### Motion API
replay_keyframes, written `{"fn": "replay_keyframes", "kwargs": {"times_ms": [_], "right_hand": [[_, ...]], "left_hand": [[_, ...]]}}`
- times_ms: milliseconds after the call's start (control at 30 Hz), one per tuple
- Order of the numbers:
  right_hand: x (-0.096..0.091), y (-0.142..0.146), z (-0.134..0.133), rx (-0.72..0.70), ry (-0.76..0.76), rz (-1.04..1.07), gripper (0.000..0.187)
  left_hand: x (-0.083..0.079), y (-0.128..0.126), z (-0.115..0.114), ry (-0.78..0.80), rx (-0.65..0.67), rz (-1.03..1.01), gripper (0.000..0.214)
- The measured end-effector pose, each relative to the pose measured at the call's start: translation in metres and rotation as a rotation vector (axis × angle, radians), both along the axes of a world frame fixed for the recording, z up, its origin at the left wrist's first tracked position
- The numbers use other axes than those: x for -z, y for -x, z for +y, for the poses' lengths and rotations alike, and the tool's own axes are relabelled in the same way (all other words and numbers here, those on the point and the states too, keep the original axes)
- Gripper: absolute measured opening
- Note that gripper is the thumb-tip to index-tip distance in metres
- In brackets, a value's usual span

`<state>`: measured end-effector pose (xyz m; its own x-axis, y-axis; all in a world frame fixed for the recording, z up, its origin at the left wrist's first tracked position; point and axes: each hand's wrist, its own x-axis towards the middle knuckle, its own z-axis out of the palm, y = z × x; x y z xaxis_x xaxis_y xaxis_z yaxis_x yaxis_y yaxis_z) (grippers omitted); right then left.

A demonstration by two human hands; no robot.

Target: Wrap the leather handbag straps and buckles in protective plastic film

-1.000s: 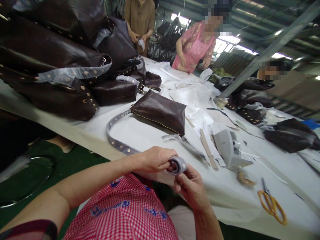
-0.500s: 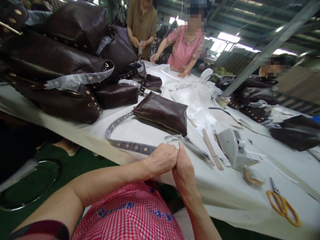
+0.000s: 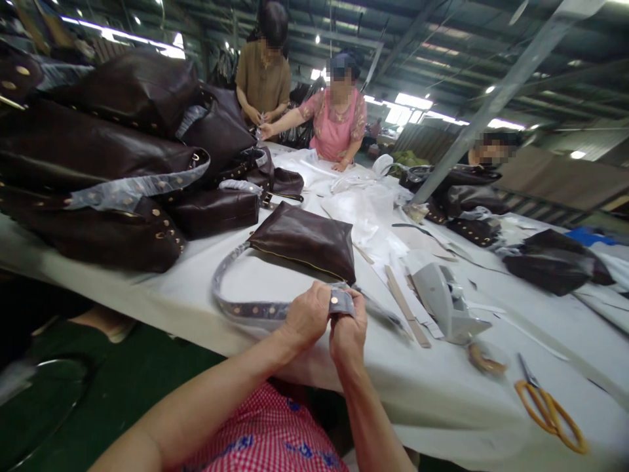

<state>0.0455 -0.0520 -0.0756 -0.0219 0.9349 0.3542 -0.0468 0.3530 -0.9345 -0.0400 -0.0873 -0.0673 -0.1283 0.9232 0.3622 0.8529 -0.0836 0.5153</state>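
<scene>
A dark brown leather bag [image 3: 303,240] with a gold zip lies on the white-covered table in front of me. From its left end a studded strap [image 3: 255,311], wrapped in clear plastic film, loops round towards me. My left hand [image 3: 309,314] is closed on this strap near its end. My right hand [image 3: 350,328] grips the strap just beside it, fingers curled round. Between the two hands a short piece of strap with one gold stud shows. Some of the fingertips are hidden behind the strap.
A pile of dark bags [image 3: 108,144] fills the left side. To the right are a grey tape dispenser [image 3: 439,298], a tape roll [image 3: 486,359] and orange-handled scissors [image 3: 550,406]. White plastic sheets [image 3: 363,203] lie behind the bag. Two people [image 3: 339,118] stand across the table.
My hands have turned and parted slightly, exposing a studded piece of strap between them. My view has tilted up. Across the table, the person in pink has reached towards the other person.
</scene>
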Motion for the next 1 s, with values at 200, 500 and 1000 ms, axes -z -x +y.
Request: {"fn": "replay_keyframes", "kwargs": {"times_ms": [200,500,1000], "right_hand": [[-0.025,-0.032,0.019,-0.007,-0.35,-0.69,0.014],[-0.011,-0.002,0.01,-0.036,0.113,0.393,0.014],[-0.016,-0.027,0.013,0.063,-0.103,-0.283,0.027]], "left_hand": [[-0.019,0.004,0.003,0.069,0.096,0.167,0.018],[-0.012,0.011,0.004,-0.109,0.353,-0.228,0.035],[-0.03,0.025,0.013,0.095,0.406,-0.408,0.024]]}}
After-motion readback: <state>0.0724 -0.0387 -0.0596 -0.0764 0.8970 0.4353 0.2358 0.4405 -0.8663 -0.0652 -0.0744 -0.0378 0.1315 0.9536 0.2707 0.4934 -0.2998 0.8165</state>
